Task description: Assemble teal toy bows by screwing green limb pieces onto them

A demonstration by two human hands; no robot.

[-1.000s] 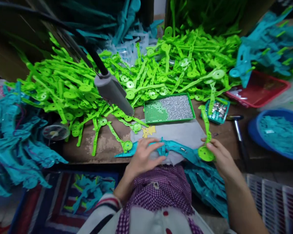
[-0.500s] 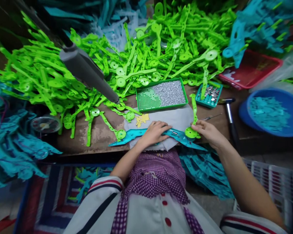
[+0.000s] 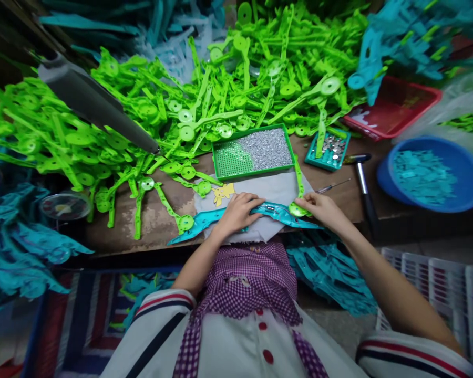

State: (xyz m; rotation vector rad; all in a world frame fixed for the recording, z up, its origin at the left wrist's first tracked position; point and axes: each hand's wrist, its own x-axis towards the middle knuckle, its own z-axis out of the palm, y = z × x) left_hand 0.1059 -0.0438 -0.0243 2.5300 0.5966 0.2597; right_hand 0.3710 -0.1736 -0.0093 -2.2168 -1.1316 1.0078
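Note:
A long, bent turquoise plastic part [image 3: 278,211] lies across the grey cloth [image 3: 274,184] at the table's front edge. My left hand [image 3: 238,212] rests over its middle, fingers curled onto it and holding it. The fingers of my right hand [image 3: 319,207] pinch a lime-green plastic arm [image 3: 300,184] by the rim of its round end. That round end sits on the right portion of the turquoise part, and the narrow shaft points away from me. Whether the two are joined cannot be seen.
Behind stand a green tray [image 3: 271,149] of small metal pieces and a teal tray [image 3: 331,149] of metal discs. A screwdriver [image 3: 331,186], a hammer [image 3: 363,181] and a blue tub [image 3: 429,176] lie rightward. A grey power driver [image 3: 98,107] hangs left before heaped green arms [image 3: 216,89].
The view has shifted slightly, moving most things left. The hanging driver has swung further left. The turquoise part's right end has come up a little towards the green arm's round end.

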